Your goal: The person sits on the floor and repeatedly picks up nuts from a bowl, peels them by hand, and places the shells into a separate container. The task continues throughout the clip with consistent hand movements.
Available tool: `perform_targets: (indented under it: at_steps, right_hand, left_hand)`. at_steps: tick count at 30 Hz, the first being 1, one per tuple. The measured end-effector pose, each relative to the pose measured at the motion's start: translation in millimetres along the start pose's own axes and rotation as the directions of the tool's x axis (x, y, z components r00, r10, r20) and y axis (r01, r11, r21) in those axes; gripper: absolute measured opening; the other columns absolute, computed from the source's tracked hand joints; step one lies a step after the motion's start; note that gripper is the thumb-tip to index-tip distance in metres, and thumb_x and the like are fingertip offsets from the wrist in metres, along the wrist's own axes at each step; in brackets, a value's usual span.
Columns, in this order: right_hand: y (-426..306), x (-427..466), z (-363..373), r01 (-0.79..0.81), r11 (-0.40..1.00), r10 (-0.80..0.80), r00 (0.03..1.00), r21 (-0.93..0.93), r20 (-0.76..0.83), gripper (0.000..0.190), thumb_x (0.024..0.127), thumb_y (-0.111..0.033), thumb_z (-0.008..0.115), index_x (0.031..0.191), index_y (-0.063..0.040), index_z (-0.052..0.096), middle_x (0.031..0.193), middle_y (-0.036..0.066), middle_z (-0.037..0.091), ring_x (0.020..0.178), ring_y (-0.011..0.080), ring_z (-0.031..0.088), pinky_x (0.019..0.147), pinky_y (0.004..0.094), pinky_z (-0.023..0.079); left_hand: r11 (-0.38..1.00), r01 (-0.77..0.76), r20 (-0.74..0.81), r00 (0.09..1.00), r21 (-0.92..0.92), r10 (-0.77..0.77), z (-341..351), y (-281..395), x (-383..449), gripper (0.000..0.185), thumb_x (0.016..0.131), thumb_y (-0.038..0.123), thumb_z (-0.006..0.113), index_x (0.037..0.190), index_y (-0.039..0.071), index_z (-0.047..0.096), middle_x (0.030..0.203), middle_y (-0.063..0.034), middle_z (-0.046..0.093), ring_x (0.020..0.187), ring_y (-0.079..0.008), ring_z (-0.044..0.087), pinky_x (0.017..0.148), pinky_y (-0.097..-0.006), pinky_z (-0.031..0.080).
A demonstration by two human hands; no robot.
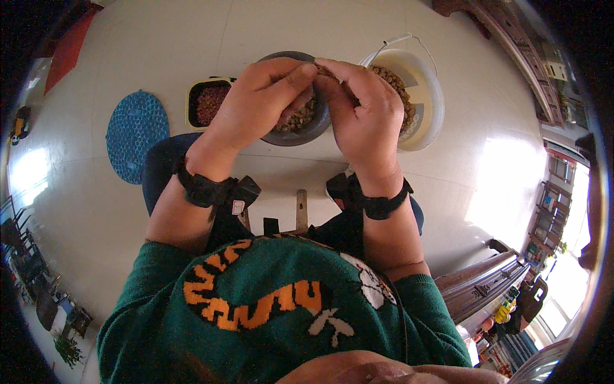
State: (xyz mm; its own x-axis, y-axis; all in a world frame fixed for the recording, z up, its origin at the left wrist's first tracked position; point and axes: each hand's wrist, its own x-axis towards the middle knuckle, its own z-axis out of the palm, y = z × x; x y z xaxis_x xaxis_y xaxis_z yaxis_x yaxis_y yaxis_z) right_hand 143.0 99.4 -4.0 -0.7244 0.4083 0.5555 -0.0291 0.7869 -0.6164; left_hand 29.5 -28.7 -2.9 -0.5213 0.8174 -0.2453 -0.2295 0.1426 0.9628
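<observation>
My left hand [268, 96] and my right hand [367, 103] meet at the fingertips above a dark round bowl [292, 140]. A small brownish piece [327, 73] shows between the fingers of my right hand, with my left thumb and fingertips close against it; its kind cannot be told. Small pale-brown pieces [303, 117] lie in the bowl, partly hidden by my left hand. Behind my right hand stands a white plastic bucket [434, 115] with a wire handle, holding brown nut-like pieces [391, 79]. Left of the bowl, a yellow-rimmed black tray [188, 113] holds reddish-pink pieces [209, 103].
A blue textured oval mat [137, 137] lies on the tiled floor [307, 29] at the left. Below my hands are my knees and a wooden bar [301, 211]. Dark carved wooden furniture [513, 53] stands at the upper right, and more [479, 283] at the lower right.
</observation>
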Motion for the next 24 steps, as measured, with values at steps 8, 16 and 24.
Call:
perform_targets:
  at_steps: [8,16,24]
  right_hand:
    - [-2.3,1.0,-1.9,-0.068,0.995,0.067,0.998,0.074,0.007,0.016,0.086,-0.003,0.073,0.100,-0.008,0.075,0.086,0.006,0.074,0.075,0.0179,0.069,0.072,0.0276,0.053]
    - [-2.2,1.2,4.7,-0.280,0.904,0.277,0.959,0.324,0.058,0.014,0.087,-0.003,0.070,0.100,-0.006,0.075,0.095,0.012,0.075,0.085,0.0217,0.072,0.078,0.0301,0.056]
    - [-5.0,-1.3,8.3,-0.505,0.571,0.489,0.843,0.647,0.227,0.015,0.096,-0.009,0.065,0.106,-0.001,0.072,0.099,0.006,0.074,0.091,0.0124,0.067,0.085,0.0258,0.052]
  left_hand:
    - [0.986,-0.007,-0.014,1.000,-0.169,0.005,6.4,-3.8,-2.2,0.033,0.104,0.029,0.054,0.085,0.004,0.062,0.065,0.0043,0.050,0.055,-0.0029,0.041,0.047,-0.0218,0.031]
    - [0.982,-0.052,-0.103,0.994,-0.182,0.033,10.4,-6.0,0.1,0.031,0.101,0.031,0.061,0.093,0.001,0.067,0.065,0.0056,0.051,0.055,-0.0016,0.042,0.047,-0.0213,0.030]
    - [0.988,-0.048,-0.146,0.989,-0.147,0.027,13.6,-9.3,0.8,0.028,0.102,0.027,0.060,0.102,0.000,0.070,0.064,0.0073,0.048,0.055,-0.0011,0.040,0.047,-0.0203,0.030]
